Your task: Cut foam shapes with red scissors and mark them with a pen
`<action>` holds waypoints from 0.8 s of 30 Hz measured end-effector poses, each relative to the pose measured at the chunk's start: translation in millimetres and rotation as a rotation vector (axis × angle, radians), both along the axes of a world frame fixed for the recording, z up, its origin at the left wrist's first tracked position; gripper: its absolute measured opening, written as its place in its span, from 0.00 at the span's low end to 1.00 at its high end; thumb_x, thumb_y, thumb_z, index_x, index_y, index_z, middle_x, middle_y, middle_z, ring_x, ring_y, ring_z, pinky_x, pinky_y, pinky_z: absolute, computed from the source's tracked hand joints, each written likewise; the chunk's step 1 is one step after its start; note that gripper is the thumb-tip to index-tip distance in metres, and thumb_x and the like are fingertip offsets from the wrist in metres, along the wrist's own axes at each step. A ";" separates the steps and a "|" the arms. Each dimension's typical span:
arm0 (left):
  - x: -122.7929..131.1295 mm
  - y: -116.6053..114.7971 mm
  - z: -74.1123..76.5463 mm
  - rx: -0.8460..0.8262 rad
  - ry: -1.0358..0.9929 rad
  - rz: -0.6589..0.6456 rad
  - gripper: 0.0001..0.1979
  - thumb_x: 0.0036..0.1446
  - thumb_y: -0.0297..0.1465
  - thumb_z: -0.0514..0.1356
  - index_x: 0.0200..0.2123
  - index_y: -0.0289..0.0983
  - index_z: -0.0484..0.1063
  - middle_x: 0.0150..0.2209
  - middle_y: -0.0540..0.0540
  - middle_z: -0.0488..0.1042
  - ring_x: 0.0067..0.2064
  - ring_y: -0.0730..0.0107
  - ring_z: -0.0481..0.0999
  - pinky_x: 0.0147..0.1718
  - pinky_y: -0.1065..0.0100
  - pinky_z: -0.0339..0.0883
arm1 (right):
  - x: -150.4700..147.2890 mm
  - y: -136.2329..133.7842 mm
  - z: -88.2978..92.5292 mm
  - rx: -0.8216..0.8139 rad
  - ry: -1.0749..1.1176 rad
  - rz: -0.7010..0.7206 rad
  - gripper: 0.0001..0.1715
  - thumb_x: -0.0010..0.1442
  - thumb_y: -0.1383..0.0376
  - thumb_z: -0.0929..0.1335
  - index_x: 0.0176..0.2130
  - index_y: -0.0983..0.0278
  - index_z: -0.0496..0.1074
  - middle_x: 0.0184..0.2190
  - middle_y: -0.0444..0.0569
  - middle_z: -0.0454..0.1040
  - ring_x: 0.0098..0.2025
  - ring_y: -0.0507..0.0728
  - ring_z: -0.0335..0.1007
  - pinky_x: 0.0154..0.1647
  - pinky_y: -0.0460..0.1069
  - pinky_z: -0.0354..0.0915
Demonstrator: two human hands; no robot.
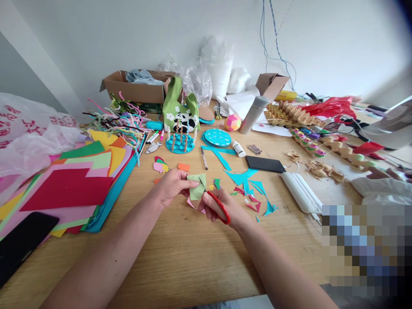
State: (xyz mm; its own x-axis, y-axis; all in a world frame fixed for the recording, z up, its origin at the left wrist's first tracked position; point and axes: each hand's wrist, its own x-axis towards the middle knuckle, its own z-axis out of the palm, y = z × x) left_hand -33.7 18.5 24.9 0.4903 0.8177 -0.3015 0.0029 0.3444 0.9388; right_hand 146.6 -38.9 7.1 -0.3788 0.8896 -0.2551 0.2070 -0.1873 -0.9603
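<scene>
- Nearest to us, a black phone (pixel 22 240) lies dark and face up at the bench (pixel 180 257) edge, partly on a stack of coloured sheets (pixel 80 180).
- Our left hand (pixel 174 186) is closed in a pinch on a light green paper piece (pixel 197 189), held just above the middle of the bench.
- Our right hand (pixel 219 206) has its fingers through the red scissors (pixel 222 210). It is curled tight on the handles, and the blades meet the green piece.
- Far left, a white plastic bag (pixel 19 124) carries red printed characters, too crumpled for us to read.
- At the back, an open cardboard box (pixel 135 88) holds bluish bunched plastic or cloth. We see no legible print on its side.
- A second cardboard box (pixel 272 83) stands further right with its flap up, contents hidden from us.
- Between the boxes, a green felt bag (pixel 178 111) shows a panda picture, with no words we can make out.
</scene>
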 end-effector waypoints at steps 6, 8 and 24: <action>0.4 0.3 -1.0 0.005 -0.004 0.005 0.18 0.37 0.38 0.71 0.28 0.29 0.77 0.26 0.41 0.77 0.25 0.68 0.74 0.26 0.68 0.66 | -0.3 -0.4 0.4 -0.010 -0.007 -0.009 0.32 0.54 0.42 0.67 0.25 0.69 0.74 0.15 0.43 0.66 0.15 0.47 0.60 0.17 0.43 0.55; 0.5 0.4 -0.7 0.006 -0.004 0.006 0.18 0.37 0.38 0.71 0.28 0.29 0.77 0.26 0.41 0.76 0.25 0.69 0.74 0.25 0.68 0.66 | -0.2 -0.6 1.0 -0.009 -0.013 -0.018 0.32 0.53 0.42 0.68 0.25 0.69 0.74 0.14 0.43 0.65 0.15 0.47 0.60 0.16 0.42 0.55; 0.6 -0.1 -0.7 -0.038 -0.019 0.009 0.20 0.35 0.39 0.72 0.28 0.29 0.77 0.27 0.41 0.76 0.27 0.69 0.74 0.27 0.68 0.67 | -2.9 -1.7 9.0 -0.037 -0.052 -0.052 0.33 0.51 0.40 0.67 0.23 0.68 0.72 0.12 0.42 0.63 0.14 0.47 0.57 0.14 0.43 0.49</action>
